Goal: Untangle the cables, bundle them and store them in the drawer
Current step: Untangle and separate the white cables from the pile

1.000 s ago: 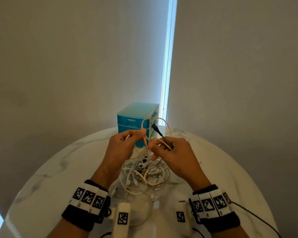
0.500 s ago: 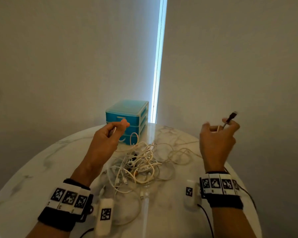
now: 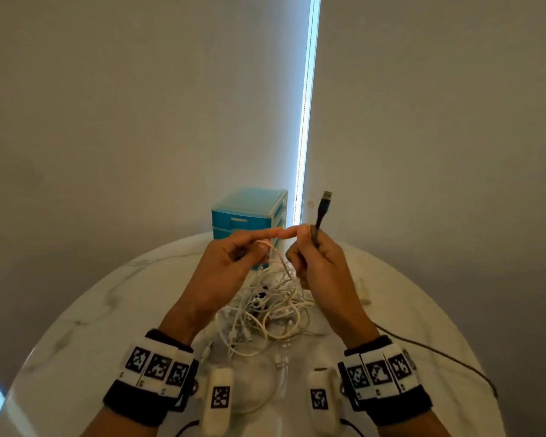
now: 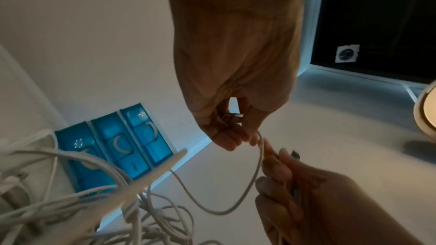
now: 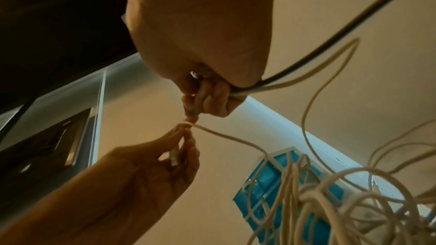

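Both hands have come back together above the cable tangle [image 3: 265, 307], left hand [image 3: 230, 263] pinching a white cable [image 4: 235, 204], right hand [image 3: 319, 263] gripping the black cable [image 3: 320, 212].

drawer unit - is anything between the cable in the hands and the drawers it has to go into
Nothing solid blocks the way to the blue drawer unit behind the hands. But all its drawers look shut, and the white cable pinched by the left hand and right hand trails into the cable tangle.
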Available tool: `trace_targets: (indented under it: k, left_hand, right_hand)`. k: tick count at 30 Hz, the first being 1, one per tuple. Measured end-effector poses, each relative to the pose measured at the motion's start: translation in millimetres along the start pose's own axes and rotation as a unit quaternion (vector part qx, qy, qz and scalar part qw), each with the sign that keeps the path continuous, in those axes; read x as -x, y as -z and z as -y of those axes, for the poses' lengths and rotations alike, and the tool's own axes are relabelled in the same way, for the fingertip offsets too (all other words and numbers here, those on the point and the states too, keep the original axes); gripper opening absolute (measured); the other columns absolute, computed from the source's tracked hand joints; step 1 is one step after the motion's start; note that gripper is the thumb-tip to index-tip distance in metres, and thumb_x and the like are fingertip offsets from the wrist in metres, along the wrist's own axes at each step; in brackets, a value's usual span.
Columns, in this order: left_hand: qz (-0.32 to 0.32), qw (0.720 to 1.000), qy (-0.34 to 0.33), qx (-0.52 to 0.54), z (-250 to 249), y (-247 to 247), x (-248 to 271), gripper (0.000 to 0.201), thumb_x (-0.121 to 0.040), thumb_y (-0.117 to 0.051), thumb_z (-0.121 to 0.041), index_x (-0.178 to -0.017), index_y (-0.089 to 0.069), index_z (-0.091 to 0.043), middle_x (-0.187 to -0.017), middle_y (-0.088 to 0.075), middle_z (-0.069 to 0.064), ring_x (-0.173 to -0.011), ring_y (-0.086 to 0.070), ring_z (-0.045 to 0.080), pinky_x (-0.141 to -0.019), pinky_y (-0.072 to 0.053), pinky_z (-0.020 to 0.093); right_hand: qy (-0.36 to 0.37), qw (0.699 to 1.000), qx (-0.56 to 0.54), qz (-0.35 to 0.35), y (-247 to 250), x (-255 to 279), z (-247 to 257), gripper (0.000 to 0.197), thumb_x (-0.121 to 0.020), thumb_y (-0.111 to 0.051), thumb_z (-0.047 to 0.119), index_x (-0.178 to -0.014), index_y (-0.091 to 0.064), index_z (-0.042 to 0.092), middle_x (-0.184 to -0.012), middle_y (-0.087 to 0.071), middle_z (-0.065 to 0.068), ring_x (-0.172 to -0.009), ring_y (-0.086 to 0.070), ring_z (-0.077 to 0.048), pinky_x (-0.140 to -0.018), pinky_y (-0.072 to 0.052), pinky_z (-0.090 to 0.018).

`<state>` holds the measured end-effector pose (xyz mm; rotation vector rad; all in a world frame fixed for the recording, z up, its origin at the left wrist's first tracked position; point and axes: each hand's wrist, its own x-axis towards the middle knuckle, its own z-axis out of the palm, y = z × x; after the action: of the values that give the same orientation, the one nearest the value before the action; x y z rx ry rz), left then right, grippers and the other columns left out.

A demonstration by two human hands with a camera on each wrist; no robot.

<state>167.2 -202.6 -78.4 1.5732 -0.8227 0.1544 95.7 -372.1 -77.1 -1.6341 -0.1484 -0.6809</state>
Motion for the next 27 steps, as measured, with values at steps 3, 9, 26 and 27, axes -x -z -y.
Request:
trace_targets:
  k: [3,9,26,27]
  left_hand:
    - [-0.015,0.997,-0.012,-0.075,3.7,5.0,-1.7,0.035,-0.104,-0.065,-0.023,-0.131,-0.073,-0.042,-0.115,-0.062,-0.007,-0.11,-0.063,0.009,-0.101,-0.058,0.032]
    - [-0.03,0.992,-0.033,-0.115,7.0,7.8,-2.6,0.047,-0.095,-0.078,-0.017,-0.133,-0.071,-0.043,-0.097,-0.064,-0.005,-0.096,-0.066,0.013,-0.097,-0.057,0.034]
    - [0.096,0.941,0.184,0.268,-22.6,-13.5,3.8,0.083,-0.099,-0.009,-0.074,-0.129,-0.076,-0.035,-0.144,-0.068,0.002,-0.143,-0.056,0.021,-0.126,-0.03,0.058]
    - [0.084,0.941,0.184,0.272,-23.7,-17.3,2.7,0.083,-0.096,-0.011,-0.076,-0.138,-0.068,-0.033,-0.147,-0.066,0.004,-0.144,-0.054,0.023,-0.126,-0.029,0.058]
  right_hand:
    - [-0.008,0.998,0.051,0.037,-15.6,4.1,-10.8,0.036,-0.115,-0.038,0.047,-0.113,-0.07,0.032,-0.093,-0.068,0.008,-0.068,-0.059,0.001,-0.062,-0.045,-0.016]
    - [-0.038,0.985,0.146,0.086,-23.4,10.3,-22.3,0.038,-0.114,-0.033,0.052,-0.118,-0.067,0.034,-0.083,-0.075,0.009,-0.066,-0.062,-0.002,-0.071,-0.051,-0.03]
    - [-0.029,0.98,0.182,0.069,-14.7,9.3,-21.0,0.044,-0.112,-0.032,0.056,-0.123,-0.065,0.029,-0.081,-0.067,0.009,-0.065,-0.062,0.007,-0.059,-0.046,-0.013]
    - [-0.03,0.981,0.179,0.07,-16.8,8.8,-21.3,0.048,-0.109,-0.032,0.062,-0.121,-0.064,0.028,-0.079,-0.065,0.009,-0.063,-0.062,0.005,-0.06,-0.046,-0.015]
